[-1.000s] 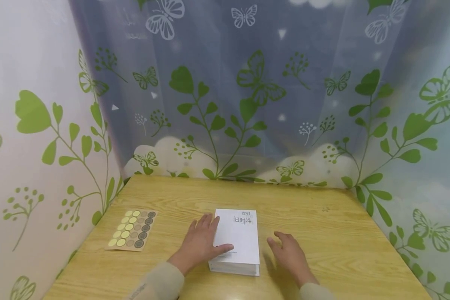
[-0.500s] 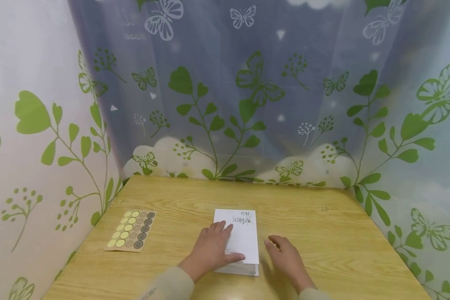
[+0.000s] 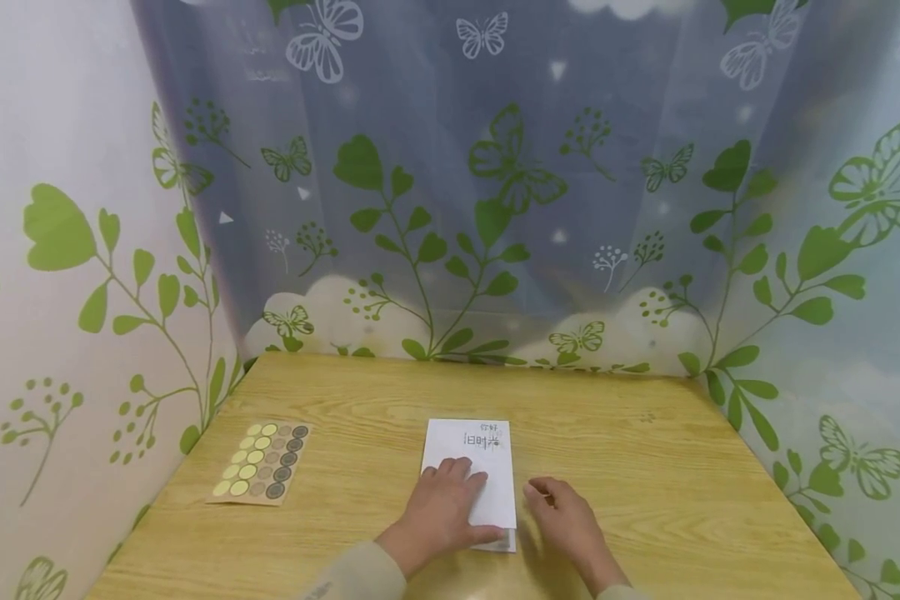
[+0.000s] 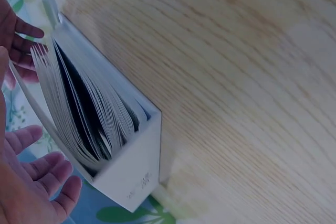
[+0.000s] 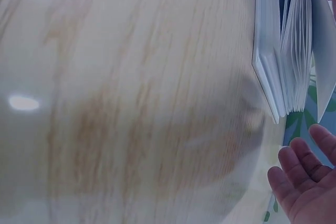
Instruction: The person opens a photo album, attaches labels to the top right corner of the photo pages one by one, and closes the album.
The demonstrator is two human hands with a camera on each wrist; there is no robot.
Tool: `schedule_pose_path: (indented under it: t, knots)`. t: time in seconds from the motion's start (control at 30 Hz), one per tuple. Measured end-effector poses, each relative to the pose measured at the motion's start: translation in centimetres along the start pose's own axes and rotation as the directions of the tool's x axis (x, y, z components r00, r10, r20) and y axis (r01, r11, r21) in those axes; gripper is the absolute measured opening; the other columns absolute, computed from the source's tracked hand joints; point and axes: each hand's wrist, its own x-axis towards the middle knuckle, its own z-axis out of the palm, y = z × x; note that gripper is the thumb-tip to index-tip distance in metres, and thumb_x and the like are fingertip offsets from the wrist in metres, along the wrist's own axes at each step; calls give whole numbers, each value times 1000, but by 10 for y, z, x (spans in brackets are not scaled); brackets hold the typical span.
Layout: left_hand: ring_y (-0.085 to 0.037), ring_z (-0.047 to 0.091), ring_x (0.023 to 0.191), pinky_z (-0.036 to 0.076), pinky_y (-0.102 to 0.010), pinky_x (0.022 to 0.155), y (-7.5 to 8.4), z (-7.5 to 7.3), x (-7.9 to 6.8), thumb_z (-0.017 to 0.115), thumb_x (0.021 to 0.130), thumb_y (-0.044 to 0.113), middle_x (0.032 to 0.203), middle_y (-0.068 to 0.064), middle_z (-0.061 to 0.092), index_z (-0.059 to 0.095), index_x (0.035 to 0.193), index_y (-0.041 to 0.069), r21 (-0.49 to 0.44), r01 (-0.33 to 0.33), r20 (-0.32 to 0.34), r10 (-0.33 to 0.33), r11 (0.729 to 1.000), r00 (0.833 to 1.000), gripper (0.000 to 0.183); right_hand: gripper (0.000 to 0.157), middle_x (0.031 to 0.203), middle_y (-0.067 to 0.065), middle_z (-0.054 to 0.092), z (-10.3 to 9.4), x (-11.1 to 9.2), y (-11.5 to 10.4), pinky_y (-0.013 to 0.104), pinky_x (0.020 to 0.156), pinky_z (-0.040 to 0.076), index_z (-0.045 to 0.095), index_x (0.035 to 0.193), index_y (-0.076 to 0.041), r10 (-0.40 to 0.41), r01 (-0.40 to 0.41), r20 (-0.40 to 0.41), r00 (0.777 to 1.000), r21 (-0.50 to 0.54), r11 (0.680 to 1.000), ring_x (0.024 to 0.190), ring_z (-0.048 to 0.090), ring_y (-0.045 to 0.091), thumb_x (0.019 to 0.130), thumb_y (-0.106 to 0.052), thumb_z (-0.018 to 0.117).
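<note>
A thick white book (image 3: 450, 442) with dark Chinese characters on its front lies on the table. My left hand (image 3: 438, 508) lies spread over its front part, the thumb reaching toward the near right corner. In the left wrist view the cover (image 4: 42, 114) stands lifted off the fanned pages (image 4: 89, 103), and the left fingers (image 4: 44, 174) extend beside the spine. To the right of the book my right hand (image 3: 566, 521) hovers with loosely bent fingers, apart from it. The right wrist view has that hand (image 5: 304, 187) near the page edges, holding nothing.
A brown sheet of round stickers (image 3: 258, 462) in yellow, tan and dark grey lies on the left of the wooden table (image 3: 360, 392). Curtains (image 3: 435, 250) printed with butterflies and plants enclose the back and both sides.
My left hand has slid right and nearer across the cover, its thumb now by the near right corner. The right hand has drawn slightly closer to me, its fingers a bit more bent.
</note>
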Motion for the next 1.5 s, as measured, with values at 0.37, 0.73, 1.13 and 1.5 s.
schedule_pose_path:
  t: [0.37, 0.73, 1.13, 1.5]
  knots:
    - [-19, 51, 94, 44, -33, 70, 9, 5, 0, 70, 75, 71, 102, 0, 56, 67, 109, 19, 69, 6, -25, -4, 998, 1000, 62, 36, 108, 9, 68, 6, -2, 2, 48, 84, 52, 68, 118, -3, -7, 7, -14, 1000, 10, 1000, 97, 62, 24, 100, -32, 57]
    - [-20, 54, 95, 48, -34, 66, 6, 4, -2, 65, 81, 69, 104, -2, 60, 68, 111, 17, 78, 0, -74, 5, 997, 997, 60, 34, 109, 10, 68, 7, -1, 0, 48, 85, 53, 69, 116, -2, -41, 41, -5, 999, 15, 999, 98, 63, 26, 101, -30, 57]
    - [-23, 58, 102, 53, -39, 73, 0, 2, -1, 62, 86, 65, 112, -3, 62, 67, 119, 14, 10, -14, -136, 15, 1000, 991, 60, 31, 105, 9, 69, 16, 1, -6, 46, 81, 54, 69, 113, -1, -81, 80, 26, 996, 21, 997, 94, 65, 25, 98, -27, 61]
    - [-25, 59, 107, 55, -41, 80, -5, -2, -3, 59, 90, 63, 119, -6, 62, 65, 123, 13, -40, -12, -145, 6, 999, 989, 60, 32, 103, 14, 69, 28, 3, -7, 47, 82, 55, 67, 114, 4, -127, 126, 43, 991, 10, 992, 92, 66, 28, 92, -19, 67]
